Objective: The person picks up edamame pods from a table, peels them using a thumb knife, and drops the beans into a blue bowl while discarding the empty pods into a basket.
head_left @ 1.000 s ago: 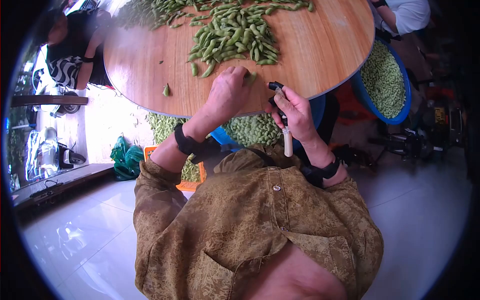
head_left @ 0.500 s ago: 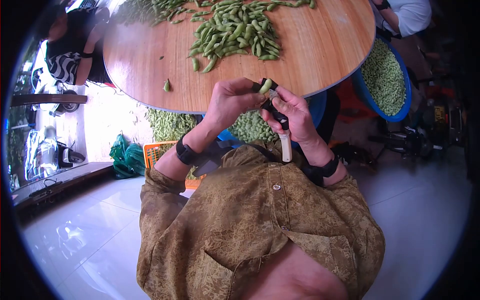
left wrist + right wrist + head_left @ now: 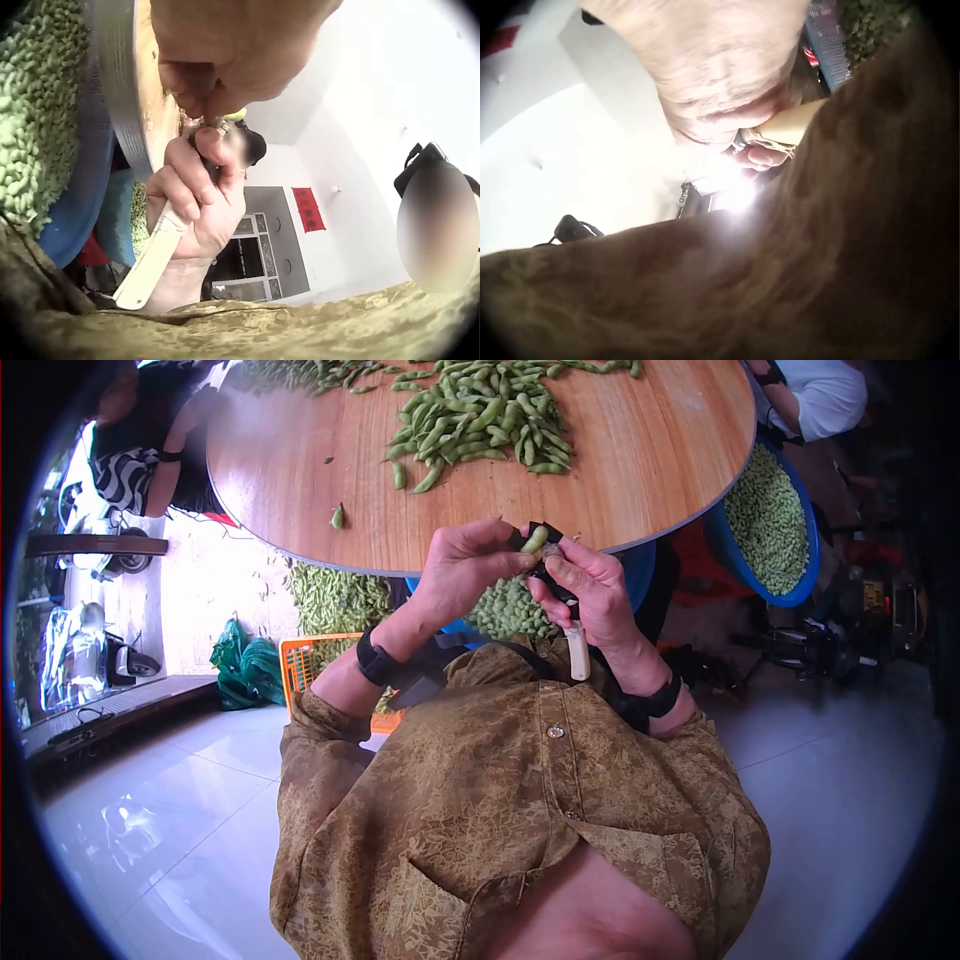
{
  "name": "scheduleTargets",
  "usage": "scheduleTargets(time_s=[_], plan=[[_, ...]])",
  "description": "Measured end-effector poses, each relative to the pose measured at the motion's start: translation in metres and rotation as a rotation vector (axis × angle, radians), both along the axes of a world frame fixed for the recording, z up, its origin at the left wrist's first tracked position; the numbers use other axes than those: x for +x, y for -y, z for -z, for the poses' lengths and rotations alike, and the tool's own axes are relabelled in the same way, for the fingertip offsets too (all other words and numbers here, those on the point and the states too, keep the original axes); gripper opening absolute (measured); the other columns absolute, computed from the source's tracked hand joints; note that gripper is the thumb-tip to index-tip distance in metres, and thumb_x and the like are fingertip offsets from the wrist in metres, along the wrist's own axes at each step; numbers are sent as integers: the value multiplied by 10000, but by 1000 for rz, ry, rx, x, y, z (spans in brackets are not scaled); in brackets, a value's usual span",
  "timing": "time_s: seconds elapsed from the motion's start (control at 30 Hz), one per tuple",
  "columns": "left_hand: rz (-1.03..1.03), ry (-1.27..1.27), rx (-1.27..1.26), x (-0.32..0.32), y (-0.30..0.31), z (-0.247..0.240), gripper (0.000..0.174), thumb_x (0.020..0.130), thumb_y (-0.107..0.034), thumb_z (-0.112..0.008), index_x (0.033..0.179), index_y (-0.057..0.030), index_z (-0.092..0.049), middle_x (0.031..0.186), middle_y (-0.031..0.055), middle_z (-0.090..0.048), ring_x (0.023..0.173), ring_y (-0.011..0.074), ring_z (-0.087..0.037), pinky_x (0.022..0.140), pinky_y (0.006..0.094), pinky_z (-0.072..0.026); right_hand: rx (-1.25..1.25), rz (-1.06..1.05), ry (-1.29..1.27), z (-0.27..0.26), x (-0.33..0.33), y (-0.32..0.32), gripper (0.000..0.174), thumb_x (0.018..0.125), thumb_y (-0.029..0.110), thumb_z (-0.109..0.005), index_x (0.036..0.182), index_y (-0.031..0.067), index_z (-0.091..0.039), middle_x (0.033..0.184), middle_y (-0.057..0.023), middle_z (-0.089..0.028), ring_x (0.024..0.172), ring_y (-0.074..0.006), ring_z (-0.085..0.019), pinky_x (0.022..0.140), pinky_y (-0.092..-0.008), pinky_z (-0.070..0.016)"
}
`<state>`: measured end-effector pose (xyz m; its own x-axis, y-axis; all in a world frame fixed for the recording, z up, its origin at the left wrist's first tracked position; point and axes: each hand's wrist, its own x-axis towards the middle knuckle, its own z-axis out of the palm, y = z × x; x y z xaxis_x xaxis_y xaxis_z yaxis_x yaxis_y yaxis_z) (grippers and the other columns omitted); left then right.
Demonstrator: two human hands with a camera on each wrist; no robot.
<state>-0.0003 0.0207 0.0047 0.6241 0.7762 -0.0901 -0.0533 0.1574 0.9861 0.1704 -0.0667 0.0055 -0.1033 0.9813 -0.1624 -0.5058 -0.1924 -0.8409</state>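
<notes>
The left hand (image 3: 465, 568) pinches a green pod (image 3: 535, 540) in the head view, right against the black-covered fingertip of the right hand (image 3: 598, 595). Curled fingers of the right hand grip a tool with a pale handle (image 3: 578, 652), which points down toward the shirt; the tool's working end is hidden between the hands. In the left wrist view the same handle (image 3: 150, 271) sticks out below the right hand (image 3: 199, 195), and the left hand (image 3: 240, 45) meets it from above. The right wrist view shows the back of the right hand (image 3: 720, 67) and part of the handle (image 3: 795, 122).
A heap of pods (image 3: 490, 420) lies on the round wooden table (image 3: 660, 450). Below its near edge are a tub of shelled beans (image 3: 510, 608) and an orange crate (image 3: 298, 672). A blue tub (image 3: 816, 550) stands at the right. Other people sit at both sides.
The left hand has come back from beside the pod heap to the right hand and holds a pod there. Over the last half second both hands have barely moved.
</notes>
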Motion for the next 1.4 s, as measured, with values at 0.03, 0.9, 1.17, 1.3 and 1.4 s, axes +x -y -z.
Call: scheduleTargets(time_s=[0.03,0.9,1.17,1.3,1.4], plan=[[39,-36,-67,-2,-3,-4,149,829,-25,-698,967,17,-659,794,28,-654,718,69,-587,623,217,-477,2,-2,0,0,1,0,270,981,208,-501,1164,15,-547,759,-35,-604,477,-34,-448,404,-152,-338],[-2,13,-139,10,10,1,164,952,-129,-556,882,3,-625,668,21,-601,543,68,-504,470,223,-390,83,99,344,9,5,3,269,926,120,-596,1168,8,-561,799,-34,-640,533,-47,-492,456,-192,-385],[35,-204,244,9,24,5,141,952,-99,-536,978,25,-597,692,15,-597,571,77,-521,522,239,-441,547,348,1093,22,7,1,435,767,21,-708,1162,-39,-537,837,-117,-556,677,-220,-603,569,-318,-489],[39,-334,477,6,31,-2,151,898,-88,-588,993,30,-585,671,74,-599,581,94,-533,538,281,-458,629,340,1200,23,3,7,356,759,-7,-684,1086,-42,-548,851,-139,-559,686,-253,-599,576,-330,-492],[40,-377,540,5,35,-3,166,837,-75,-624,965,24,-590,635,140,-558,549,137,-521,537,312,-454,734,372,1239,29,4,3,282,751,-22,-650,1013,-34,-546,835,-151,-546,670,-290,-587,571,-356,-493]])
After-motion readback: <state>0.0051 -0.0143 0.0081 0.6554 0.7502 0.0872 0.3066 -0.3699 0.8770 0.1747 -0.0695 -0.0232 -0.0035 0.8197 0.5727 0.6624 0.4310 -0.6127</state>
